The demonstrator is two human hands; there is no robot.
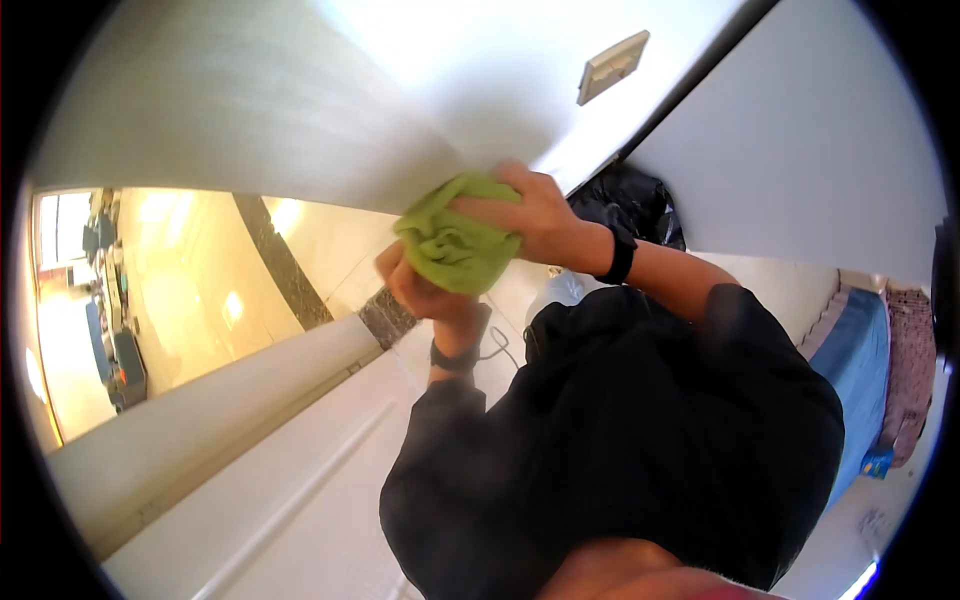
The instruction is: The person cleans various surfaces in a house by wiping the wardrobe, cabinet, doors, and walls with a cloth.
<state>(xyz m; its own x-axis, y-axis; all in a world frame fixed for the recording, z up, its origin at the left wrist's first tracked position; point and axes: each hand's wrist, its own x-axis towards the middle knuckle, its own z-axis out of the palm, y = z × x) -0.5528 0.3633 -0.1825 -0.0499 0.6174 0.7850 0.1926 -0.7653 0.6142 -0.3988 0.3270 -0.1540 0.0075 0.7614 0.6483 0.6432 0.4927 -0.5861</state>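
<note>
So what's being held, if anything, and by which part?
A green cloth, right hand on its upper right side, left hand at its lower left.

A plate (612, 68) sits on the wall (520, 50), a bag (640, 205) right of the cloth (460, 240).

A dark stripe (285, 262) crosses the glossy cream floor (185, 300); a switch plate (613, 68) marks the bright wall (530, 60).

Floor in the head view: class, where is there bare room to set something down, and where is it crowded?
The tiled floor looks bare between the dark stone strip and the clutter at far left. It is crowded around the black bag, beside the pale panel, and where both hands, left and right, hold the green cloth.
</note>
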